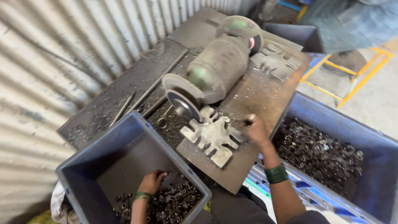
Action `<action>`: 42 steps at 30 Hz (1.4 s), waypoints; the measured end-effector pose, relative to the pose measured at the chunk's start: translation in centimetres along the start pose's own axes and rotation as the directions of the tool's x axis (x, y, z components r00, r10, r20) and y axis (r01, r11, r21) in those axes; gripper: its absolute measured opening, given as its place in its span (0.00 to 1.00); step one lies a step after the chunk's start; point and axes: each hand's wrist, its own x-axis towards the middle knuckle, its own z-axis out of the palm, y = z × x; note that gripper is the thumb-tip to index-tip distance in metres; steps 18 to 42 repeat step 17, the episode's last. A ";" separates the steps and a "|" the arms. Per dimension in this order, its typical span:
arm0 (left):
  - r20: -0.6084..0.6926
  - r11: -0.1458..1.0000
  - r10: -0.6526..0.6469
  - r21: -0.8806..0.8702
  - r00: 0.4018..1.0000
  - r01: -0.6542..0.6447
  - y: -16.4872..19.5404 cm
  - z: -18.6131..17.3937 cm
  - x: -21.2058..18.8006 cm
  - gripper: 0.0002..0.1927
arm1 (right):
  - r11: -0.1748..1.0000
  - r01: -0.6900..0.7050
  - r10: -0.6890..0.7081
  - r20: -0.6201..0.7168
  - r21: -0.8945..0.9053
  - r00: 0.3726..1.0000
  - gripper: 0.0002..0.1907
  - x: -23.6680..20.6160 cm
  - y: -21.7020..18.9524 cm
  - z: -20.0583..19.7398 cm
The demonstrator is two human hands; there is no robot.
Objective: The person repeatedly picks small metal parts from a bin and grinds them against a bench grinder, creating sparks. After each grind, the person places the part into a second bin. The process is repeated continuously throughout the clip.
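Blue bin [103,161] | bench grinder [211,70] | slotted metal jig [213,135]

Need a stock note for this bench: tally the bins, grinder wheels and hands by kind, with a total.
Blue bins: 3: near left bin, right bin, far bin
Grinder wheels: 2: near wheel, far wheel
Hands: 2: left hand in the near left bin's metal parts, right hand holding a small part
Total: 7
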 end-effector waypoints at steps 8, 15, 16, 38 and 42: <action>0.105 0.878 0.018 -0.477 0.994 0.034 -0.9 -0.4 -0.5 0.27 | -0.411 -0.412 -0.036 0.437 0.813 0.899 0.23 -5.3 1.2 -1.0; 0.147 0.748 0.281 -0.652 0.948 -0.121 -0.1 2.7 -1.0 0.25 | 0.965 0.169 -0.261 0.690 0.199 0.675 0.33 -10.4 -7.4 10.6; 0.161 0.745 0.301 -0.655 0.940 -0.126 0.3 3.3 -1.0 0.25 | 0.962 0.243 -0.252 0.733 0.122 0.632 0.36 -11.4 -9.3 11.2; 0.171 0.742 0.318 -0.657 0.933 -0.132 0.6 4.0 -1.0 0.24 | 0.952 0.288 -0.272 0.710 0.102 0.649 0.30 -11.6 -11.0 11.5; 0.171 0.742 0.318 -0.657 0.933 -0.132 0.6 4.0 -1.0 0.24 | 0.952 0.288 -0.272 0.710 0.102 0.649 0.30 -11.6 -11.0 11.5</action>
